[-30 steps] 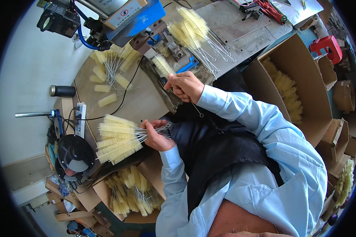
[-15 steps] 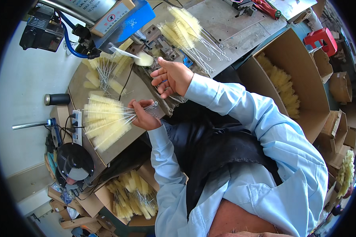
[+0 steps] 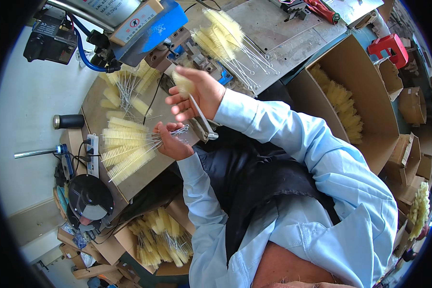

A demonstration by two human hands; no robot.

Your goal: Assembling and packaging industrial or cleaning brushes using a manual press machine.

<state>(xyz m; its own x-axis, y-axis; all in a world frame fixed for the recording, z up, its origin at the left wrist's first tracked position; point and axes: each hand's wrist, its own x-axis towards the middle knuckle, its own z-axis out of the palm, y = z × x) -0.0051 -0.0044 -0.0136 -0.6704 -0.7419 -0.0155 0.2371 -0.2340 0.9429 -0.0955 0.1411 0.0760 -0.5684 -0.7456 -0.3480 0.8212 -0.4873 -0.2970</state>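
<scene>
A fanned bundle of pale yellow bottle brushes [image 3: 127, 144] has its twisted-wire handles gathered in my left hand [image 3: 174, 144], which is closed around them near their looped ends. The bristle heads point left. My right hand [image 3: 204, 93], just above and to the right, has its thumb stretched out and its fingers apart. A single bottle brush [image 3: 184, 82] shows over its palm, bristles between thumb and fingers, with its handle slanting down to the right. That handle is smeared by motion. Whether the palm bears the brush is hard to see.
A machine with a blue block [image 3: 153, 31] overhangs the bench at upper left. More brushes [image 3: 221, 36] lie on the metal plate, others [image 3: 129, 84] on the bench. Cardboard boxes of brushes stand at right [image 3: 369, 91] and below [image 3: 125, 240]. A black round device [image 3: 91, 197] sits at left.
The single brush has shifted from beside the machine to over my right palm, its handle swinging from upper left to lower right. My right hand has moved slightly left; my left keeps its bundle.
</scene>
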